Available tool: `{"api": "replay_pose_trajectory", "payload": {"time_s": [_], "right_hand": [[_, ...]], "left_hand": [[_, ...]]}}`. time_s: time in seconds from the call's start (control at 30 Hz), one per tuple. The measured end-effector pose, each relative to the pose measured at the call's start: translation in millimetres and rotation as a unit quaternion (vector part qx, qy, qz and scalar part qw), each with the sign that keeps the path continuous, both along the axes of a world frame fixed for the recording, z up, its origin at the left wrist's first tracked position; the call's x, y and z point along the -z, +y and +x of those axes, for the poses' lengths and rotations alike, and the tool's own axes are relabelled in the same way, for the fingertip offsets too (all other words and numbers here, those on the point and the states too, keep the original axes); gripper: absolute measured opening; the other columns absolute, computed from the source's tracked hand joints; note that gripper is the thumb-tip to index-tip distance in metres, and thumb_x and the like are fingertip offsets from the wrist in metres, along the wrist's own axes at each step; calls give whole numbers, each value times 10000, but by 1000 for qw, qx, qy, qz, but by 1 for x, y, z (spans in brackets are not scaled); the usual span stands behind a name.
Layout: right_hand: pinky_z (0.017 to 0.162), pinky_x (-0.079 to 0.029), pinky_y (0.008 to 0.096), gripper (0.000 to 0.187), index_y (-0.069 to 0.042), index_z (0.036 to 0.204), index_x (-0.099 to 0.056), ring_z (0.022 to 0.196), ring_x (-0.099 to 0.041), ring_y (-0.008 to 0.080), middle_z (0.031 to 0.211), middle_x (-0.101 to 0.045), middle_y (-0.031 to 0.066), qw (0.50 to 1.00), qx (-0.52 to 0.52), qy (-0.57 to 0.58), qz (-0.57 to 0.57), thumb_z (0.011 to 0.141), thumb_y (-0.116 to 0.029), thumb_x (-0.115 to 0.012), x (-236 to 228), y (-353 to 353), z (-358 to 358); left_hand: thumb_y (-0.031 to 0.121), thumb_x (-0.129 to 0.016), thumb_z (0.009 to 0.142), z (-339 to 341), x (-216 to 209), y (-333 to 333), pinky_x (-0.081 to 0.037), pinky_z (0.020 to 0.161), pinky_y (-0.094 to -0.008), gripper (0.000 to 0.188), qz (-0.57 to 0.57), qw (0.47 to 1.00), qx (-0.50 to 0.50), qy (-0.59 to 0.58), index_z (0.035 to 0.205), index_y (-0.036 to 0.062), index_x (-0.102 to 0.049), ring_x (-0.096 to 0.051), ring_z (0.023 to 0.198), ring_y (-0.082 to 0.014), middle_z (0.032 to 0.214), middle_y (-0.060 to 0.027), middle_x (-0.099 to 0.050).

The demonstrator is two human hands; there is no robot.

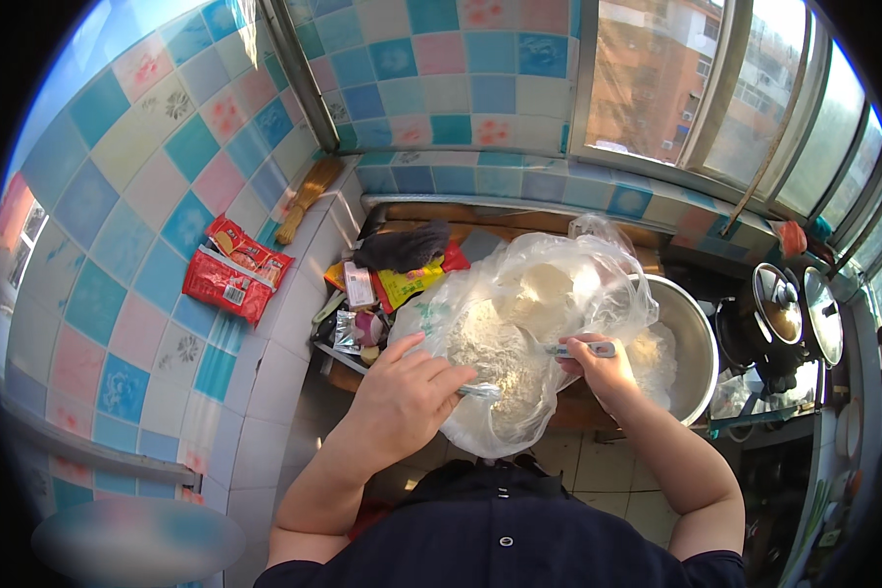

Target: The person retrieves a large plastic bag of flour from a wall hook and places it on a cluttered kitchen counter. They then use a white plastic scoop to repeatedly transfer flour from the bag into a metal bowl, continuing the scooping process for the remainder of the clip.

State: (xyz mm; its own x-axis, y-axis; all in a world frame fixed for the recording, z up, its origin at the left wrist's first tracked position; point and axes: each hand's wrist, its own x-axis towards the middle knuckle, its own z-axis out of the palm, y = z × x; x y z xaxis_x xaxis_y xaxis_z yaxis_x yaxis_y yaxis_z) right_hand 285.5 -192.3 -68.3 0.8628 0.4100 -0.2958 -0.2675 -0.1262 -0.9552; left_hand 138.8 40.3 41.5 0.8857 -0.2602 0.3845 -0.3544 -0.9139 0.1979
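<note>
Sunlight falls across a narrow room walled in glossy teal, blue, pink and white tiles [157,225], with metal-framed windows [657,78] at one o'clock, if the bag in front of the person is the dial's centre. That crumpled, translucent plastic bag [570,312] of white flour [490,343] rests on a brown wooden surface [576,412], its mouth gaping wide. At three o'clock, just beside it, stands a round silver metal basin [694,333], and beyond that a black pot with a glass lid [779,304].

The left hand [407,397], at eight o'clock, has its fingers bent and clamped on the bag's gathered rim. The right hand [598,367], between three and four o'clock, is closed around the pale handle of a spoon [583,349], whose far end reaches into the flour; how deep it sits I cannot tell.

The flour is powdery and lumpy, heaped unevenly against thin, wrinkled plastic. At ten o'clock, a soft dark grey cloth [402,247] is bunched over a shiny yellow packet [412,282]. Farther out that way, a bundled straw brush [309,201] leans by the wall, and a glossy red packet [235,274] lies nearer nine o'clock.
</note>
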Motion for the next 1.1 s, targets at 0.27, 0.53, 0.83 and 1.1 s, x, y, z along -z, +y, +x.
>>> {"api": "replay_pose_trajectory", "payload": {"time_s": [0.27,0.53,0.83,1.1], "right_hand": [[770,-555,289,233,40,1034,-607,840,-675,251,958,-649,161,984,78,101,122,913,-146,-536,-10,-32,14],[801,-561,287,240,68,1044,-598,899,-674,287,1020,-645,186,976,97,110,161,923,-113,-498,-45,-53,14],[750,-573,249,272,90,1064,-598,888,-680,274,989,-653,203,969,154,92,171,923,-109,-480,-95,-89,2],[734,-572,218,290,92,1070,-588,893,-677,269,974,-654,203,950,227,67,205,925,-140,-493,-131,-155,-13]], "left_hand": [[97,-675,755,4,-4,-3,-443,932,-397,236,-27,1000,1,0,990,112,-661,-616,787,-219,794,-39,-632],[83,-675,747,7,-5,-7,-442,933,-401,238,-31,999,11,7,983,103,-660,-620,799,-229,816,-51,-644],[49,-671,722,32,-4,-30,-440,947,-403,250,-50,997,63,9,966,105,-664,-625,830,-225,848,-41,-660],[4,-656,703,53,-6,-46,-434,960,-401,285,-54,993,102,30,969,105,-665,-630,804,-210,817,-26,-654]]}}
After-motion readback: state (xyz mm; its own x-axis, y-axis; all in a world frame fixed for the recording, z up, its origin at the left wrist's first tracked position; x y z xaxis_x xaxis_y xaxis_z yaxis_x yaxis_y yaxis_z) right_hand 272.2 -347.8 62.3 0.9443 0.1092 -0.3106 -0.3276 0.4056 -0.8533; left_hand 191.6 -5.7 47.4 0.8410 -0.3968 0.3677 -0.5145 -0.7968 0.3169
